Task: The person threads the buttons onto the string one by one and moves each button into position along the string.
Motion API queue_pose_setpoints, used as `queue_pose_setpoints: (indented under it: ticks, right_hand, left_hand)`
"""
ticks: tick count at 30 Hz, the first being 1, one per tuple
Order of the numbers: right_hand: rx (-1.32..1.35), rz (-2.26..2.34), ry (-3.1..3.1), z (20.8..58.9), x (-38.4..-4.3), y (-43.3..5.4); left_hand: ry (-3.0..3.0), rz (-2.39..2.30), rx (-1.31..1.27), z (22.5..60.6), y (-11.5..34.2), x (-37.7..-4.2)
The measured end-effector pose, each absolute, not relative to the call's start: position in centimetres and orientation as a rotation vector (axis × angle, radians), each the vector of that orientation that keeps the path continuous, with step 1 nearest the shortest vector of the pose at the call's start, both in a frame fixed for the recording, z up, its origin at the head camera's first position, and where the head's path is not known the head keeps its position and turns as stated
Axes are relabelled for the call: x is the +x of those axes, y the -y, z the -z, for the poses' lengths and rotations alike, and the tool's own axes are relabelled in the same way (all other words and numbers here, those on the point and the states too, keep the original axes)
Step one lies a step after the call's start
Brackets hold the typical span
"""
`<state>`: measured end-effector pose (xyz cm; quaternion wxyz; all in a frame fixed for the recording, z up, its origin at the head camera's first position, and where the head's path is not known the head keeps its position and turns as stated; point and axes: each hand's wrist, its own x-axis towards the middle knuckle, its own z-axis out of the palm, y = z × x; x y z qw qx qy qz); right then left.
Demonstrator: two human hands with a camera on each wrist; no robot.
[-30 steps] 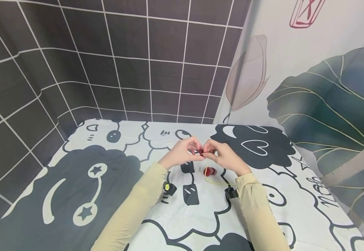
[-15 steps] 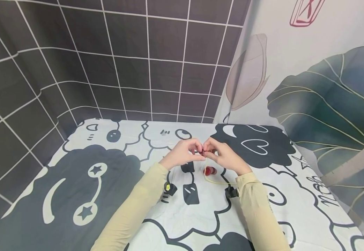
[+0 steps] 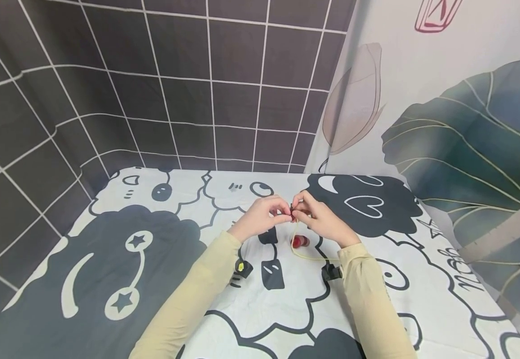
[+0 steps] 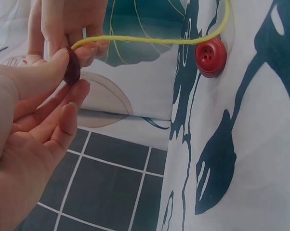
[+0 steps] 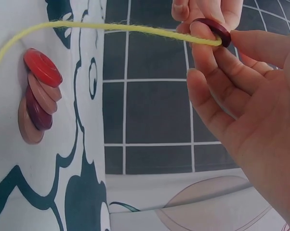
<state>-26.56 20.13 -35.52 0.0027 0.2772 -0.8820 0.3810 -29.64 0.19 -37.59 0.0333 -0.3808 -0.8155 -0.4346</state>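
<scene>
While in two pinching hands [image 3: 258, 218] [image 3: 324, 220], one maroon button [image 4: 72, 68], one string [image 4: 145, 40]; nearby, four-plus stacked buttons [image 5: 41, 96].

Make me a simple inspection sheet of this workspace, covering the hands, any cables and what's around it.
Surface: white cloth with dark cartoon prints.
Job's things: dark red button; yellow cord reaching it, though whether it passes through is unclear; pile of buttons in red, pink and tan shades, on the cloth.
Clutter: nothing seen.
Hands: left hand and right hand appear to pinch the same dark red button.
Cables: nothing seen.
Surroundings: dark grid-patterned backdrop; pale leaf-print backdrop beside it.
</scene>
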Motion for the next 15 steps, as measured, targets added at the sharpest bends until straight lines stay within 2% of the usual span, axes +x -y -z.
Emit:
queue_pose_setpoints:
  ticks: [9,15]
  right_hand:
    - [0.876,-1.192,2.762,35.72,-26.80,-20.23]
    - [0.779,-1.097,2.818,35.78,-26.63,-20.19]
  left_hand:
    - [2.511,1.265,-1.230,37.68,-0.20,-29.63]
    - [2.542,1.234,-1.227,38.04,-0.06,-29.66]
